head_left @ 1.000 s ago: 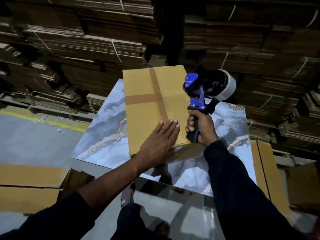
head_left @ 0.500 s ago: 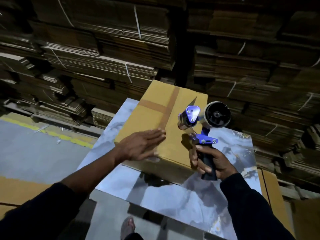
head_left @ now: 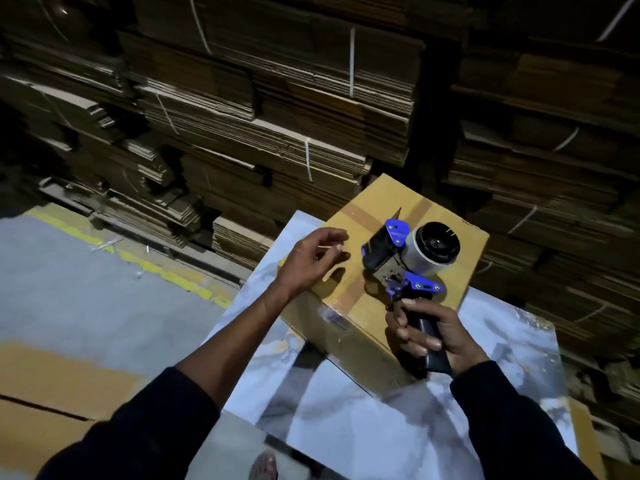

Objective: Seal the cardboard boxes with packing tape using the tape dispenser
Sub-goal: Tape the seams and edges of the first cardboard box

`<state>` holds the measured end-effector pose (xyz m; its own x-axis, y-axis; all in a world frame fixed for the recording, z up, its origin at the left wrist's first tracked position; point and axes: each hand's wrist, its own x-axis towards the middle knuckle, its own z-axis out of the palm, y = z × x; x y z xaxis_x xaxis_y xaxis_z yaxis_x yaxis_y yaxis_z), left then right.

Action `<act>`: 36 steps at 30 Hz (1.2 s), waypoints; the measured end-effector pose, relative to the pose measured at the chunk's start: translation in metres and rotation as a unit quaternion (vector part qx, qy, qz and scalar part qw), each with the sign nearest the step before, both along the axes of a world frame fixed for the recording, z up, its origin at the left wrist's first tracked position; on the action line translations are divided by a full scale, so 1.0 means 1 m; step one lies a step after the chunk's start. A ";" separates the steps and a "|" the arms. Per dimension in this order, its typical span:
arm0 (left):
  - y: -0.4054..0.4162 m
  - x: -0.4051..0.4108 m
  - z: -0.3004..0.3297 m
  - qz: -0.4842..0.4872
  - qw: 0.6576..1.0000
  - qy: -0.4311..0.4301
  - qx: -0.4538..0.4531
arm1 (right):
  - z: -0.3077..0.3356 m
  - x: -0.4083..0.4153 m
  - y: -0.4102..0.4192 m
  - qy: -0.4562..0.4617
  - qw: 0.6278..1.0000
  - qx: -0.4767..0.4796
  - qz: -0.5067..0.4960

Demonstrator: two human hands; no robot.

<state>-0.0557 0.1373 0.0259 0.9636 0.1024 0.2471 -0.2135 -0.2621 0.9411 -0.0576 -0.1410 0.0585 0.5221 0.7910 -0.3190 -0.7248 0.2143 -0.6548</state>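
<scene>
A closed yellow-brown cardboard box point(head_left: 464, 251) lies on a marble-patterned table point(head_left: 346, 403), turned at an angle, with crossed strips of brown tape on its top. My right hand point(head_left: 433, 336) grips the black handle of a blue tape dispenser point(head_left: 405, 259) that carries a white tape roll, held over the box's near part. My left hand point(head_left: 311, 259) hovers over the box's left edge with loosely curled fingers and holds nothing.
Tall stacks of flattened, strapped cardboard point(head_left: 277, 126) wall off the back and right. Grey floor with a yellow line point(head_left: 162, 271) lies to the left. Flat cardboard sheets point(head_left: 45, 393) lie at lower left. A foot point(head_left: 265, 465) shows below the table edge.
The box has turned further clockwise and sits farther back. My left hand has lifted off its top and curled its fingers. The dispenser has tilted down toward the box.
</scene>
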 end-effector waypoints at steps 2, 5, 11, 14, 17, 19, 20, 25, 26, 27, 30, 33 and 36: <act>0.006 -0.004 0.005 -0.015 0.997 0.023 -0.070 | 0.004 0.007 0.011 -0.031 0.997 -0.075 0.004; 0.024 -0.009 0.006 -0.018 0.988 0.059 -0.140 | 0.013 0.014 0.034 -0.061 0.988 -0.137 0.020; 0.041 -0.026 0.005 -0.025 0.985 0.044 -0.166 | 0.028 0.018 0.068 -0.069 0.984 -0.147 0.072; 0.037 -0.031 0.002 0.002 0.983 0.032 -0.182 | 0.030 0.017 0.071 -0.061 0.984 -0.151 0.078; 0.026 -0.034 -0.005 0.028 0.974 0.018 -0.224 | 0.033 0.013 0.068 -0.056 0.982 -0.163 0.075; 0.016 -0.034 -0.009 0.061 0.964 0.015 -0.259 | 0.033 0.013 0.064 -0.055 0.980 -0.176 0.069; 0.012 -0.033 -0.010 0.078 0.956 0.019 -0.282 | 0.033 0.013 0.062 -0.056 0.979 -0.182 0.068; 0.002 -0.026 -0.008 0.076 0.937 0.048 -0.338 | 0.031 0.017 0.054 -0.048 0.981 -0.173 0.071; 0.003 -0.024 -0.008 0.072 0.937 0.047 -0.338 | 0.031 0.018 0.053 -0.044 0.982 -0.171 0.069; 0.005 -0.023 -0.008 0.070 0.939 0.047 -0.334 | 0.031 0.018 0.053 -0.042 0.982 -0.169 0.068; 0.014 -0.021 -0.011 0.058 0.950 0.043 -0.304 | 0.029 0.020 0.052 -0.034 0.983 -0.168 0.061; 0.026 -0.023 -0.012 0.024 0.960 0.037 -0.278 | 0.029 0.022 0.053 -0.035 0.983 -0.169 0.054; 0.040 -0.023 -0.010 -0.016 0.973 0.028 -0.228 | 0.031 0.025 0.059 -0.039 0.982 -0.175 0.060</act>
